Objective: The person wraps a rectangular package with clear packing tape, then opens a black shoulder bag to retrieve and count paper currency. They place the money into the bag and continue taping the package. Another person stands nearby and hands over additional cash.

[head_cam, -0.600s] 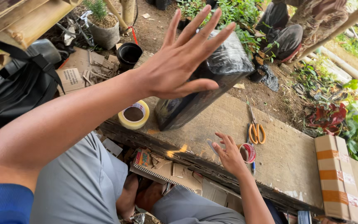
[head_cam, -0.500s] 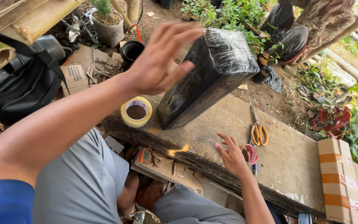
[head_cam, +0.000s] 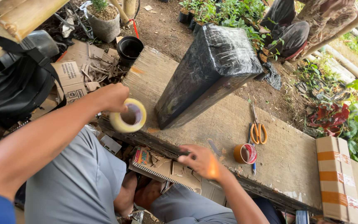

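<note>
- Rough wooden plank (head_cam: 237, 137) carries a tall black-wrapped parcel (head_cam: 206, 74), upright.
- Left hand (head_cam: 110, 97) grips a tape roll (head_cam: 128, 116) beside the parcel.
- Right hand (head_cam: 199, 159), fingers loosely curled (holding nothing), rests at the plank's edge.
- Orange scissors (head_cam: 258, 128) and a striped cardboard box (head_cam: 336, 182) lie right of the parcel.

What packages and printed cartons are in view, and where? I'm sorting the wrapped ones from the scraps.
Black package: tall block wrapped in shiny black film, upright on the wooden plank.
Cardboard box: brown oblong, banded with orange tape, lying at the plank's right end.
Flattened carton: brown with dark print, on the ground left of the plank.
Tape roll: yellowish ring in the left hand.
</note>
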